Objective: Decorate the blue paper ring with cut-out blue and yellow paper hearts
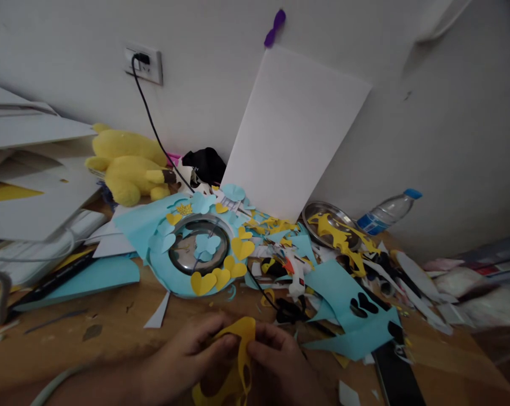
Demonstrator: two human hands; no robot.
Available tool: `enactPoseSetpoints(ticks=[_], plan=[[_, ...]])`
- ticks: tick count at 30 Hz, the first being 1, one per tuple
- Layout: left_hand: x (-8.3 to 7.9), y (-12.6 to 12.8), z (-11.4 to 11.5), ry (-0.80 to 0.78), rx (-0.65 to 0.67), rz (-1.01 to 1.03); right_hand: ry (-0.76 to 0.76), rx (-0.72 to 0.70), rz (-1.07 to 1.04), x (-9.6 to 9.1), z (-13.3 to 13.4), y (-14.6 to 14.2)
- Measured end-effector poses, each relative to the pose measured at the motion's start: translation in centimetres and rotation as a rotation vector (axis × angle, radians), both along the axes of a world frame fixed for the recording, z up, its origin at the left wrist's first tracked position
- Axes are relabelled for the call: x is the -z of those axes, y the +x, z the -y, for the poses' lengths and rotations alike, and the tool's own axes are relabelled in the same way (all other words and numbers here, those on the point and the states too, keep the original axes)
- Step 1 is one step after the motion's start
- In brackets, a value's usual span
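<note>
Both of my hands hold a yellow paper scrap (243, 361) with cut-out holes, close in front of me at the table's near edge. My left hand (199, 349) pinches its upper left part between thumb and fingers. On the right side, my right hand (278, 355) grips the same strip, thumb toward me. The lower end of the scrap hangs down and is cut off by the frame. Just beyond lies a blue paper ring (153, 270) with yellow paper hearts (242, 248) along its rim. A shiny metal lid (182, 254) sits in its middle, with a blue paper butterfly (207, 246) over it.
Right of the ring are a white glue gun (297, 273), blue paper offcuts (339, 299) and a metal bowl (309, 211) with yellow scraps. A plastic bottle (385, 213) leans behind. A yellow plush toy (128, 169) and white board (297, 124) stand by the wall.
</note>
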State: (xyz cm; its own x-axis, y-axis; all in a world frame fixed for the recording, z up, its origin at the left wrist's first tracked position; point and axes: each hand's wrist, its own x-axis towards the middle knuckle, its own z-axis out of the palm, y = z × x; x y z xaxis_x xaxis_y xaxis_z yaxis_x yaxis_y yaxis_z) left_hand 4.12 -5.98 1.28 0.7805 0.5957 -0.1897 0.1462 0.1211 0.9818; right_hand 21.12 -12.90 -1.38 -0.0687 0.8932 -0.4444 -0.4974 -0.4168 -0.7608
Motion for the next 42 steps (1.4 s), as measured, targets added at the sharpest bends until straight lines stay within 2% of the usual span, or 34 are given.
enactPoseSetpoints(ticks=[4,9,14,18,21,23,26,28,30,32,35,39,42], plan=[[0.0,0.3,0.0,0.003,0.0,-0.004,-0.015,-0.023,0.126,0.0,0.0,-0.1],[0.0,0.6,0.0,-0.091,0.022,-0.005,0.052,-0.114,0.304,-0.4,0.1,-0.1],[-0.1,0.7,-0.1,-0.243,0.046,0.0,0.085,-0.122,0.435,-0.3,0.0,0.2],[0.0,0.6,-0.2,-0.187,0.036,-0.083,0.089,-0.125,0.528,-0.6,-0.2,0.1],[0.0,0.4,-0.3,-0.133,-0.02,-0.146,0.092,-0.048,0.532,-0.7,-0.2,0.0],[0.0,0.3,-0.5,-0.152,-0.082,-0.153,0.096,0.005,0.475,-0.7,0.0,0.0],[0.0,0.4,-0.8,-0.218,-0.053,0.052,0.145,0.001,0.406,-0.5,0.5,0.3],[0.0,0.5,-0.9,-0.331,0.063,0.226,0.195,0.013,0.447,-0.3,0.7,0.5],[0.1,0.5,-0.9,-0.455,0.147,0.292,0.256,0.02,0.495,-0.2,0.7,0.7],[0.2,0.5,-0.8,-0.49,0.177,0.257,0.329,0.012,0.501,0.0,0.4,0.8],[0.6,0.5,-0.6,-0.446,0.155,0.169,0.387,0.018,0.489,0.0,0.0,0.8],[0.9,0.6,-0.5,-0.399,0.096,0.034,0.378,-0.004,0.566,-0.2,-0.2,0.9],[0.7,0.7,-0.5,-0.407,0.082,-0.047,0.313,-0.007,0.629,-0.5,0.0,1.1]])
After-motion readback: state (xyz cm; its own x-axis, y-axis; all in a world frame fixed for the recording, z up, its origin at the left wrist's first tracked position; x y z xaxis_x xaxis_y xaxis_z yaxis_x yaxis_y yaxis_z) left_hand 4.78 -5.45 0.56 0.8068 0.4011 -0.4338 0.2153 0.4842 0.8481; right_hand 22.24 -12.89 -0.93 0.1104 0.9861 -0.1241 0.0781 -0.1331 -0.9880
